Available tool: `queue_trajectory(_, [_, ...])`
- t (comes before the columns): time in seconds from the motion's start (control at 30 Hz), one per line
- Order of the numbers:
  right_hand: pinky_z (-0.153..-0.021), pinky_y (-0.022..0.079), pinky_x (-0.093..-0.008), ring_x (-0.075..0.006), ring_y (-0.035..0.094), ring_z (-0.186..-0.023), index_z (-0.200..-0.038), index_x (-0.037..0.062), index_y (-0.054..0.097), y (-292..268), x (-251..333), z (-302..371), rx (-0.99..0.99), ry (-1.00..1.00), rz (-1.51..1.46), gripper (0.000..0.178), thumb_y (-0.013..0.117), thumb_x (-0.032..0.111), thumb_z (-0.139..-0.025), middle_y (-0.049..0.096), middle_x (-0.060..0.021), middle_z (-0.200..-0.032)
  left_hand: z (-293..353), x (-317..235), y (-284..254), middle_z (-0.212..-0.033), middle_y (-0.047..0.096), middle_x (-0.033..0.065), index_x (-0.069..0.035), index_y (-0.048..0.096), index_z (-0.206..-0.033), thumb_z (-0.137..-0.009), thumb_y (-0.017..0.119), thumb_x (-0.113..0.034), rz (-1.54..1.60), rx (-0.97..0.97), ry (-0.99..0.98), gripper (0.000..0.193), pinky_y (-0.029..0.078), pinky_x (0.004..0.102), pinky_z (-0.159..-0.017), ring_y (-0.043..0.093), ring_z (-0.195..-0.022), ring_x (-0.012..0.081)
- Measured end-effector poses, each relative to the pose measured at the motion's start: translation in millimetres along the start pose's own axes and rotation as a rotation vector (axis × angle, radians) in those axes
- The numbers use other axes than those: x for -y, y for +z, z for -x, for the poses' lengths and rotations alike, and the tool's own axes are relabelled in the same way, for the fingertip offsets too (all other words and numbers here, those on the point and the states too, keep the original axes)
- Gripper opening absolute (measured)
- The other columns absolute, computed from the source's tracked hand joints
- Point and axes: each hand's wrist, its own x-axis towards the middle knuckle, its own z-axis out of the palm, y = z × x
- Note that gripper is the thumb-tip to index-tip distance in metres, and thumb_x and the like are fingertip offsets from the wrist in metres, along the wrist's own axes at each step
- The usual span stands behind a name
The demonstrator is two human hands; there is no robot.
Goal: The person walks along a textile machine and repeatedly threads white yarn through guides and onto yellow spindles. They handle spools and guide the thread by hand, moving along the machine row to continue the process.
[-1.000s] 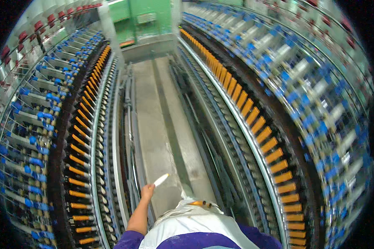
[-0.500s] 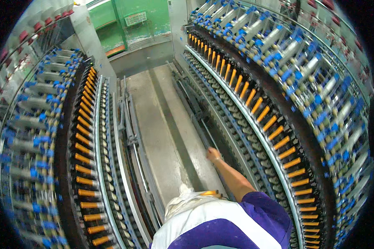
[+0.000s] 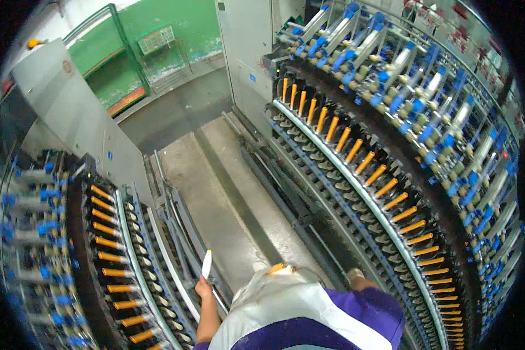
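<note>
My left hand [image 3: 203, 287] is closed around the lower end of a white yarn bobbin [image 3: 207, 266] with a yellow tip, which stands nearly upright. It is beside the lower rail of the left spinning frame. My right hand [image 3: 354, 274] hangs at my right side, near the base of the right spinning frame [image 3: 391, 256]; its fingers are too small and blurred to read. Orange tubes [image 3: 395, 200] stand in a long row on that frame, and similar orange tubes [image 3: 118, 288] line the left one. Several orange tubes [image 3: 279, 268] stick out at my white apron [image 3: 291, 291].
A narrow aisle floor [image 3: 216, 192] with a dark stripe runs between the two frames. Grey rails [image 3: 181, 227] run low along both sides. Grey cabinets [image 3: 87, 105] end each frame. A green wall [image 3: 198, 29] with a wire basket [image 3: 156, 41] is at the far end.
My left hand has come into view with the white yarn bobbin. My right hand has drawn back toward my body. The far wall and cabinets appear nearer, and the view has turned somewhat.
</note>
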Motion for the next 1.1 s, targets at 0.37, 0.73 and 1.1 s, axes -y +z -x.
queue_trajectory(0.37, [-0.083,0.053,-0.0423,-0.0270,0.059,-0.102,-0.121,-0.0036,0.047,-297,899,154,0.317,-1.436,-1.787,0.043,0.065,0.017,-0.087,0.052,-0.0186,-0.122,-368,-122,34,-0.063,0.056,0.0108,0.004,0.059,-0.096,-0.085,0.063,-0.045,-0.097,-0.398,-0.525,0.051,0.038,0.0410,-0.043,0.048,-0.045,0.0236])
queue_trajectory(0.73, [-0.038,0.041,-0.0286,-0.0150,0.050,-0.047,-0.090,-0.0004,0.049,-433,1057,64,-0.838,-1.042,-2.093,0.035,0.070,0.028,-0.085,0.054,-0.0078,-0.065,-842,-658,278,-0.050,0.037,-0.0020,-0.013,0.042,-0.069,-0.098,0.046,-0.038,0.622,0.230,-0.088,0.039,0.027,0.0257,-0.036,0.034,-0.041,0.0099])
queue_trajectory(1.1, [-0.037,0.029,-0.0213,-0.0099,0.040,-0.040,-0.068,0.0077,0.049,-307,1284,218,-1.032,-1.445,-1.237,0.033,0.050,0.030,-0.092,0.051,-0.0025,-0.055,-1104,-799,401,-0.058,0.041,0.0019,-0.005,0.054,-0.083,-0.094,0.052,-0.033,0.275,0.223,-0.461,0.030,0.036,0.0302,-0.044,0.042,-0.050,0.0167])
